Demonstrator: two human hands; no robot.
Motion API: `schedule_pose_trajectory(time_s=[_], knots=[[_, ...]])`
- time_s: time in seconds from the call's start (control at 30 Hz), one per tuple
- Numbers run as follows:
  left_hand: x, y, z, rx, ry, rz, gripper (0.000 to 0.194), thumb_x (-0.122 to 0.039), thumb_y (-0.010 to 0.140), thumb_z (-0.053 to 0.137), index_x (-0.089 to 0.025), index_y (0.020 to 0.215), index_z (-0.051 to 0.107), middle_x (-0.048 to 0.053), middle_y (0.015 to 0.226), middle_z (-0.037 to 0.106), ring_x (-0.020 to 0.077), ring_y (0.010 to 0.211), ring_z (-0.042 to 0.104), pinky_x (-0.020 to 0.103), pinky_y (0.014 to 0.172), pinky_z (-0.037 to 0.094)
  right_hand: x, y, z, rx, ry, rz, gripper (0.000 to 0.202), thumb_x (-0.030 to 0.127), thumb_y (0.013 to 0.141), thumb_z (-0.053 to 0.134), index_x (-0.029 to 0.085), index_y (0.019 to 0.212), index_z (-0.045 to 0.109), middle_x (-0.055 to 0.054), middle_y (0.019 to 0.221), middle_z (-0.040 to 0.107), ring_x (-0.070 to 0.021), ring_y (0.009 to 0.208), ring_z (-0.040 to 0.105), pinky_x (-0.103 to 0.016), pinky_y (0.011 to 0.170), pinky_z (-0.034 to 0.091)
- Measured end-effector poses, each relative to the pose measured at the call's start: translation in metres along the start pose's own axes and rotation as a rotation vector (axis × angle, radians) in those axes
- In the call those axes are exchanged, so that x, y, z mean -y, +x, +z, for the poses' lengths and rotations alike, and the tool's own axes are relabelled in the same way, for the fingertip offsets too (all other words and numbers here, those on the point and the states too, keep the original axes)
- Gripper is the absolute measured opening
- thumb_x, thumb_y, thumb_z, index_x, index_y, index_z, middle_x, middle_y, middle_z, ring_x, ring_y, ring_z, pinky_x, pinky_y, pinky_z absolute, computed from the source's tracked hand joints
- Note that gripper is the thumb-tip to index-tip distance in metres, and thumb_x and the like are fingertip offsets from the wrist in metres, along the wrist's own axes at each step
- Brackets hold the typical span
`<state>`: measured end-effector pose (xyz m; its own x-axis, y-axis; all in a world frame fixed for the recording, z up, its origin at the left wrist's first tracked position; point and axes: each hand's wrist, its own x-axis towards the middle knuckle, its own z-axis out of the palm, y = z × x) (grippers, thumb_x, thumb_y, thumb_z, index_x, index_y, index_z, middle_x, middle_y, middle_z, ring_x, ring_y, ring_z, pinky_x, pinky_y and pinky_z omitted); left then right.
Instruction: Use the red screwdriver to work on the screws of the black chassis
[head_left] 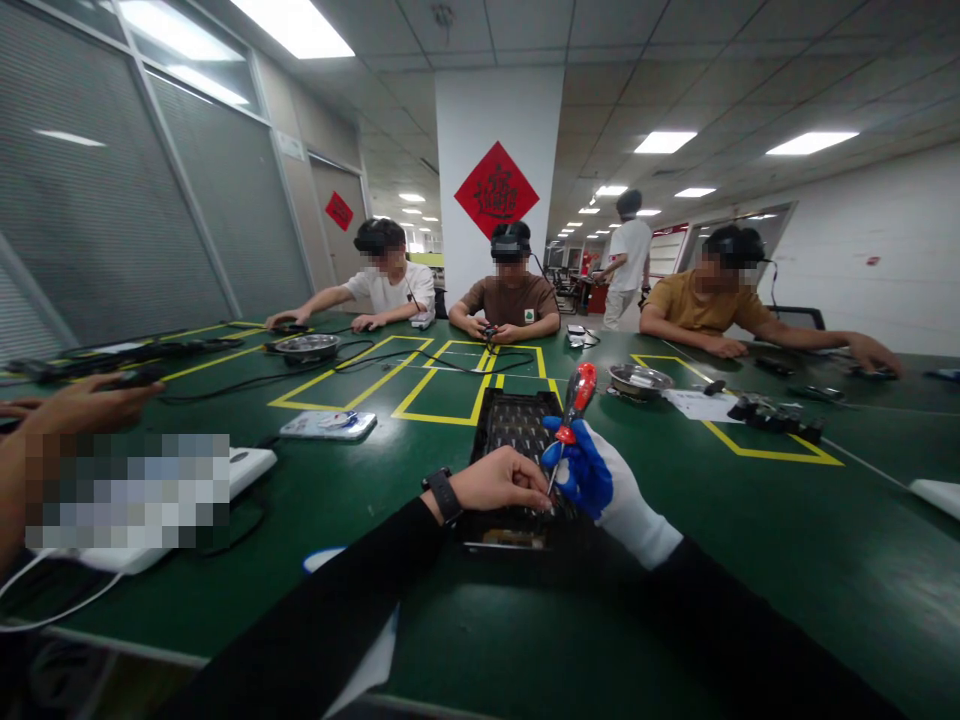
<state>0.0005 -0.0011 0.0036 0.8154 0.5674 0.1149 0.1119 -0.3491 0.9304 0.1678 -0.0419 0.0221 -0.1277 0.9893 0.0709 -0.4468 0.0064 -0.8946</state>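
Note:
My right hand (592, 480), in a white glove with blue coated fingers, is closed around a screwdriver (579, 392) with a red and grey handle. The screwdriver stands tilted, handle up, its thin shaft pointing down at my left fingertips. My left hand (504, 480) is bare, with a dark watch (444, 495) on the wrist. Its fingers are pinched together by the screwdriver's tip; what they hold is too small to make out. Beneath both hands lies a black tray (489, 412) with rows of small metallic pieces, partly hidden by the hands.
A phone (328, 426) lies left of the tray. A white power strip (244, 470) and a person's hand (97, 405) are further left. Metal bowls (639, 380), black clips (776, 418) and cables lie about the green table (390, 570). People sit opposite.

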Motion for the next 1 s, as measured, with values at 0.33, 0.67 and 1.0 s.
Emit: schedule_pose_trajectory(time_s=[0.33,0.67,1.0], knots=[[-0.0024,-0.0007,0.0003,0.017,0.014,-0.005,0.033,-0.033,0.066,0.069,-0.006,0.084,0.067,0.004,0.067,0.064,0.007,0.056,0.052,0.017,0.053,0.038,-0.0044,0.0015,-0.0003,-0.064,-0.034,-0.073,0.023,0.034,0.07,0.064,0.017,0.08,0.053,0.002,0.057,0.059,-0.0071,0.042,0.049,-0.016,0.037,0.039],[0.0001,-0.0011,0.0016,0.003,0.019,-0.019,0.036,-0.038,0.064,0.069,-0.007,0.082,0.066,0.005,0.067,0.064,0.008,0.056,0.055,0.017,0.054,0.039,-0.0025,-0.0007,-0.002,-0.026,0.016,-0.044,0.028,0.038,0.069,0.064,0.016,0.084,0.055,0.001,0.059,0.061,-0.0082,0.042,0.051,-0.017,0.036,0.039],[-0.0025,-0.0001,0.0001,-0.017,0.023,0.0,0.036,-0.037,0.063,0.071,-0.006,0.08,0.066,0.001,0.059,0.059,0.0045,0.05,0.046,0.015,0.048,0.033,-0.0005,-0.0009,-0.0049,0.03,0.094,-0.021,0.029,0.039,0.075,0.058,0.017,0.094,0.057,-0.001,0.063,0.063,-0.0099,0.048,0.056,-0.019,0.041,0.045]])
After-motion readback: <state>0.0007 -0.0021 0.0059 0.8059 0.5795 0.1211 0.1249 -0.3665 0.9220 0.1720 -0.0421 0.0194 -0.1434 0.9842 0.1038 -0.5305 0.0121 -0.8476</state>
